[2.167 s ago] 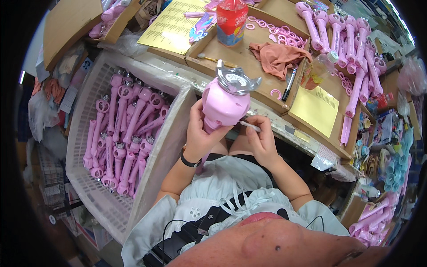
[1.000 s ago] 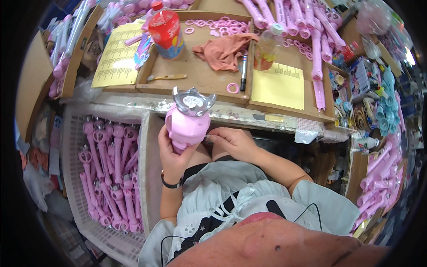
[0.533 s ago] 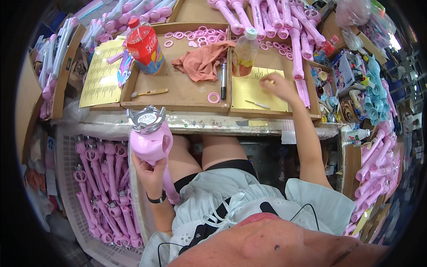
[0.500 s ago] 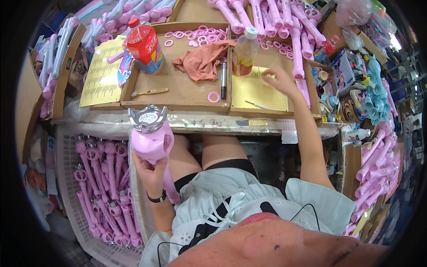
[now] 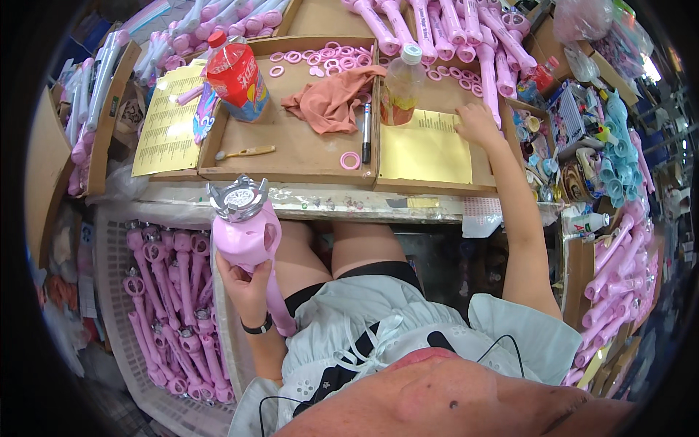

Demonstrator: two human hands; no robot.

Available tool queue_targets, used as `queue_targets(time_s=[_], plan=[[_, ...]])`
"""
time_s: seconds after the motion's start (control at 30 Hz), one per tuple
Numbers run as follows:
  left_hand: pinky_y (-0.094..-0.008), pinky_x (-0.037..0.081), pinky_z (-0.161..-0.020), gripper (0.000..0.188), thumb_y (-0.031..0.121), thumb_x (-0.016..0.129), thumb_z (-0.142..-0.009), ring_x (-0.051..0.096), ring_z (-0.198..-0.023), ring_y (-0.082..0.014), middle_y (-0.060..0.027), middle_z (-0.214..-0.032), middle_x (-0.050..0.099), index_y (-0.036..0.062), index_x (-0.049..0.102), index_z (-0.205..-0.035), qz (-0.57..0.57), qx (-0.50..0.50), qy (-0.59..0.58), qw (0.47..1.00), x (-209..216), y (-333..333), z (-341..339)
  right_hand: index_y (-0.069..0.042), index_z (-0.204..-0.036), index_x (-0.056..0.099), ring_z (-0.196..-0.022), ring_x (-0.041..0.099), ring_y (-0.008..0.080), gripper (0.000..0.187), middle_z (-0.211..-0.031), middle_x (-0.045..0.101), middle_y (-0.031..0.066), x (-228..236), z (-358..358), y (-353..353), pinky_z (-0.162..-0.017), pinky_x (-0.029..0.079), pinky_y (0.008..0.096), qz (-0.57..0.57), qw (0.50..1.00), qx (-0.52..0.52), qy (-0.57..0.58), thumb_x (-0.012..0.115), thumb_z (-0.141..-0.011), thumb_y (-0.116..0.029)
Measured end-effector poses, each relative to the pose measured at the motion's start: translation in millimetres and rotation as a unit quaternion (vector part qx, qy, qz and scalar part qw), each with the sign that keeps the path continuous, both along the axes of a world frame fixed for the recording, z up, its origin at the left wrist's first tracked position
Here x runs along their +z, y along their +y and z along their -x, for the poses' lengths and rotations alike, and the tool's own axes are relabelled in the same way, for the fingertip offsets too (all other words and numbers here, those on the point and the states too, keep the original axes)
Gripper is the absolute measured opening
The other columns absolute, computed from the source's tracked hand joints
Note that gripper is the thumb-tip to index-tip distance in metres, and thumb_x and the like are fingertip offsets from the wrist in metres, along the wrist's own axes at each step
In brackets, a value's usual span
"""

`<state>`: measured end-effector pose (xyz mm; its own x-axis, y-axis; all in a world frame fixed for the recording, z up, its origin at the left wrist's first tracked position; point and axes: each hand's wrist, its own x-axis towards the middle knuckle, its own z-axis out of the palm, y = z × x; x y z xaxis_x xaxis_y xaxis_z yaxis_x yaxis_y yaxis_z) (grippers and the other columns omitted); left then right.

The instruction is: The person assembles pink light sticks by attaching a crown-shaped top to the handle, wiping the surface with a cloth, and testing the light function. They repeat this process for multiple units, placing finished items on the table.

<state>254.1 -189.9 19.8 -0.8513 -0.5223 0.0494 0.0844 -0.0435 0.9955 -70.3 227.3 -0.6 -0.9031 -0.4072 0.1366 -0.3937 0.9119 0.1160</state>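
Note:
A pink toy wand [image 5: 250,237] with a silver crown-like top [image 5: 239,197] stands tilted up in front of my lap. My left hand [image 5: 249,291] is wrapped round it below its hollow round head, and the pink handle runs down toward my waist. Over the right end of a yellow printed sheet [image 5: 422,156], my right hand [image 5: 478,124] is held with its fingers bent together. Whatever may be between those fingers is too small to make out. Just beyond that hand lie several pink wand handles [image 5: 486,73].
A cardboard tray [image 5: 284,160] holds a red-labelled bottle [image 5: 237,76], an orange cloth [image 5: 324,102], a marker [image 5: 366,135], a wooden brush [image 5: 247,151] and pink rings [image 5: 342,58]. Another bottle [image 5: 400,84] stands beside the sheet. A basket [image 5: 113,291] full of pink wands is at my left.
My right hand has moved right and slightly away from me. The thin stick that lay on the yellow sheet no longer shows there. My left hand and the wand have hardly shifted.

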Motion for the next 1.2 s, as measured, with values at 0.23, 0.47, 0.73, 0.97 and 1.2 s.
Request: queue_targets(time_s=[0.23,0.47,0.73,0.97,1.2], plan=[[-0.0254,0.043,-0.084,0.072,-0.003,0.070,-0.072,0.052,-0.102,-0.0139,-0.0076,-0.117,0.049,-0.0004,0.032,-0.132,0.021,-0.018,0.055,0.998,-1,5,2,-0.007,-0.087,0.064,-0.092,0.056,0.0246,0.017,-0.084,0.060,0.0097,-17,-11,-5,-0.102,0.029,0.0470,-0.028,0.989,0.040,0.139,0.062,-0.076,-0.019],[-0.0245,0.043,-0.083,0.071,-0.003,0.071,-0.072,0.053,-0.100,-0.0131,-0.0080,-0.116,0.050,-0.0003,0.032,-0.131,0.001,-0.011,0.029,1.000,1,2,0,-0.005,-0.090,0.062,-0.091,0.057,0.0259,0.015,-0.088,0.061,0.0101,-20,-13,-3,-0.095,0.036,0.0435,-0.003,0.984,0.072,0.165,0.057,-0.079,-0.014],[-0.0264,0.043,-0.086,0.074,-0.004,0.071,-0.070,0.054,-0.102,-0.0148,-0.0089,-0.117,0.050,-0.0010,0.032,-0.132,0.014,-0.007,0.029,0.999,-1,1,1,0.000,-0.097,0.059,-0.091,0.055,0.0318,0.019,-0.096,0.060,0.0157,-29,-14,-2,-0.079,0.047,0.0383,0.055,0.996,0.029,0.070,0.051,-0.082,-0.008],[-0.0284,0.044,-0.089,0.077,-0.004,0.073,-0.069,0.054,-0.105,-0.0169,-0.0102,-0.120,0.049,-0.0014,0.031,-0.133,0.014,-0.006,0.030,0.999,-4,0,1,0.001,-0.098,0.059,-0.092,0.055,0.0337,0.019,-0.098,0.060,0.0173,-28,-18,-2,-0.082,0.046,0.0399,0.089,0.994,0.032,0.061,0.050,-0.084,-0.008],[-0.0278,0.044,-0.087,0.076,-0.003,0.073,-0.069,0.054,-0.105,-0.0169,-0.0101,-0.121,0.049,-0.0016,0.031,-0.133,0.011,-0.004,0.020,1.000,-2,0,1,0.000,-0.091,0.059,-0.086,0.058,0.0332,0.012,-0.094,0.059,0.0161,-21,-22,-3,-0.074,0.048,0.0398,0.173,0.983,0.034,0.044,0.056,-0.082,-0.008]])
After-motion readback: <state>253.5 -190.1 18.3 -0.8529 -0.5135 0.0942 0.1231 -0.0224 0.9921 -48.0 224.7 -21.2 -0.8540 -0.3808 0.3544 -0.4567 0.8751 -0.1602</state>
